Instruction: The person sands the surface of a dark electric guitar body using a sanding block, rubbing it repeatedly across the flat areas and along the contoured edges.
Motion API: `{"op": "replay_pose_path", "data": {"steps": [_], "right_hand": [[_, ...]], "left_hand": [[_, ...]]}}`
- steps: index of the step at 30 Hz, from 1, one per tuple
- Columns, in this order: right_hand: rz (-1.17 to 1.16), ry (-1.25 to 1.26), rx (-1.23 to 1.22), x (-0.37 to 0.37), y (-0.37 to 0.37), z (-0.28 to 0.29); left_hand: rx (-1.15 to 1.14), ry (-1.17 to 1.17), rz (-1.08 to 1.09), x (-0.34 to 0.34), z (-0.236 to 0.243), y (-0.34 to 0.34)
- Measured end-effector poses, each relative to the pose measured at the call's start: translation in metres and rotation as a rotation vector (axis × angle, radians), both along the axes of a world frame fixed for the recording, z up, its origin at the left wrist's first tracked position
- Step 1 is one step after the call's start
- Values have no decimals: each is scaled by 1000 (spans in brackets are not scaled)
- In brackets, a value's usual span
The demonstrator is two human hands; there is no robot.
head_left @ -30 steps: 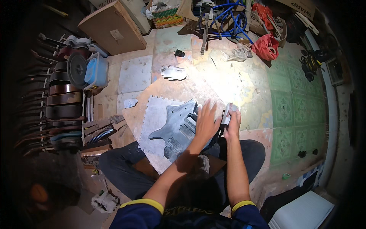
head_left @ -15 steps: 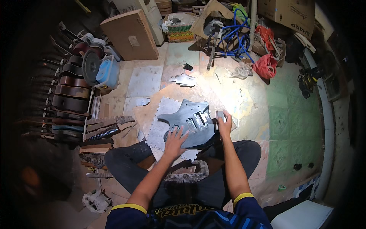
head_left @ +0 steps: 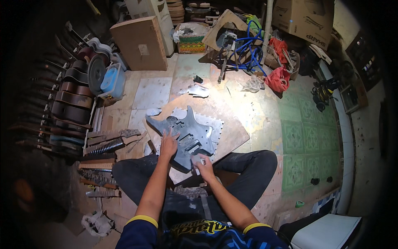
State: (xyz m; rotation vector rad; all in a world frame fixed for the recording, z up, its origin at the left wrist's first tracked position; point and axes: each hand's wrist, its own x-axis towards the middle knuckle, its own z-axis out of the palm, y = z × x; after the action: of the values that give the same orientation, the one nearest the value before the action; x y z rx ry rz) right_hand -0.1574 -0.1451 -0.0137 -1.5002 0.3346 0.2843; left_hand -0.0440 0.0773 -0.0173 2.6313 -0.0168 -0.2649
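A dark grey electric guitar body [head_left: 199,129], with routed cavities and two horns, lies tilted over a light grey foam mat [head_left: 218,123] on a wooden board [head_left: 234,132] in front of my crossed legs. My left hand [head_left: 168,145] rests on its upper left part beside a cavity, fingers spread and holding nothing. At the body's near edge, my right hand [head_left: 205,169] is closed around a small pale grey sanding block [head_left: 196,159], which touches the edge. My fingers partly cover the block.
Several guitars [head_left: 72,99] stand in a row at the left, near a clear plastic tub [head_left: 114,85] and guitar necks [head_left: 112,141]. Beyond the board lie a crumpled white sheet [head_left: 198,91] and a small black object [head_left: 198,79]. A blue hose [head_left: 248,54] and red bag [head_left: 277,79] are farther back.
The guitar body has been turned, its horns now pointing away and left. My right hand has come in leftward and nearer with the block; my left hand has shifted left and farther away.
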Motion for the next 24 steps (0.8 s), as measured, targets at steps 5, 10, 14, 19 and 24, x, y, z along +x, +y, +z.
{"op": "replay_pose_path", "data": {"steps": [5, 10, 14, 19, 24], "right_hand": [[71, -110, -132, 8, -20, 11], [-264, -16, -27, 22, -46, 10], [-351, -40, -93, 26, -62, 34], [-405, -48, -40, 27, -73, 17], [-255, -148, -319, 19, -65, 19]], "left_hand": [[24, 5, 121, -28, 11, -23], [108, -68, 177, -39, 9, -27], [112, -73, 199, -37, 6, -25], [152, -115, 160, -27, 5, -27], [126, -79, 211, -15, 17, -29]]}}
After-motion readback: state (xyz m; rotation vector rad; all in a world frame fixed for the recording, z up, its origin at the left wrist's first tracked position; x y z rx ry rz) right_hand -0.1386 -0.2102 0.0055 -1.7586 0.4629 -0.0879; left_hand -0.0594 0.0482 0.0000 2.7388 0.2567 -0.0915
